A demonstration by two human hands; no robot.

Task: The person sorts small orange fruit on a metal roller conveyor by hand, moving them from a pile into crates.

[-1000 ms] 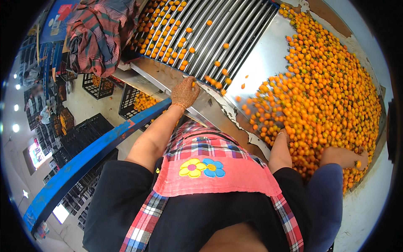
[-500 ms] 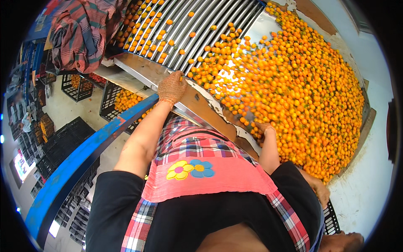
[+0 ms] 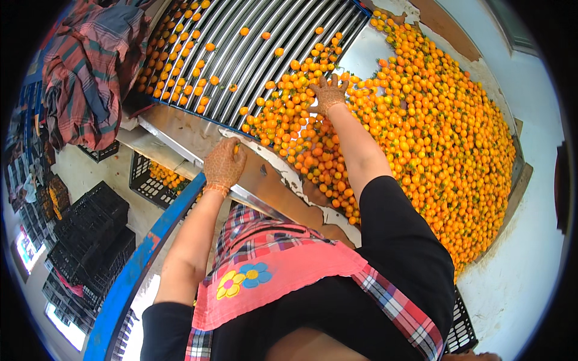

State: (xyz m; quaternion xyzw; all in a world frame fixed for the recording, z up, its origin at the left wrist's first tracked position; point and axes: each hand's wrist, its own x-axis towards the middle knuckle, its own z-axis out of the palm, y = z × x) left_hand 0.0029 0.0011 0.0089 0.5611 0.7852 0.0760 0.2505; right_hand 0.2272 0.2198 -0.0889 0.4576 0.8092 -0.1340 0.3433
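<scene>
My right hand (image 3: 329,96), in a thin patterned orange-brown glove, reaches over the cherry tomatoes with its fingers spread. It lies at the edge between the metal rollers (image 3: 253,45) and the big heap of orange cherry tomatoes (image 3: 439,144), touching some of them. My left hand (image 3: 225,165), gloved alike, rests on the board (image 3: 265,174) along the near side of the rollers. Its fingers are curled closed. A small greenish spot shows at its fingertips, too small to name. Loose tomatoes lie on the rollers, thickest at the left end.
A blue metal bar (image 3: 144,265) slants up at my left. A checked cloth (image 3: 90,78) hangs at the upper left. Below, a black crate (image 3: 147,183) holds orange tomatoes, and black crates (image 3: 93,216) stand stacked. A white wall (image 3: 524,240) bounds the heap at right.
My right hand has moved from the heap's near edge up and forward to the rollers, and tomatoes have shifted toward them. My left hand stays on the board. The view has turned somewhat.
</scene>
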